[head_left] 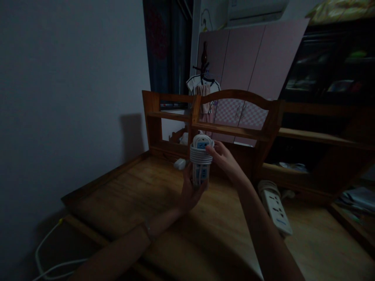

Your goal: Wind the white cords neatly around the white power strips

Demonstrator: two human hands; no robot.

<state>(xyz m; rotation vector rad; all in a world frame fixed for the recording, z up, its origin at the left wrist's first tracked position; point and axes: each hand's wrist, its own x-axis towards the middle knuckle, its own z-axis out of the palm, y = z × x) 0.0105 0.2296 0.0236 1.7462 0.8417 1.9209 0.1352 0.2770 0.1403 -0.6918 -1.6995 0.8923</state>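
Dim room, head view.

- 7 o'clock, far left: white cable (47, 249) loops off the edge of the desk (140, 187).
- Just left of centre: white plug (179, 164) lies on the desk, near the hands but apart from them.
- Left hand (190, 191): forearm comes in from 7 o'clock, palm up, fingers closed round the lower end of the power strip (200, 171).
- Power strip: held at centre frame, above the desk. Long axis upright, 12 to 6. Cord (200, 157) wound in tight turns round its upper half.
- Right hand (225, 160): forearm enters from 5 o'clock, wrist bent, fingertips on the top turns at the strip's 3 o'clock side. Too dark to tell whether they pinch the cord or only touch it.
- Both hands meet on the strip, left below, right above.
- 4 o'clock: second power strip (277, 212) lies flat on the desk, well apart.
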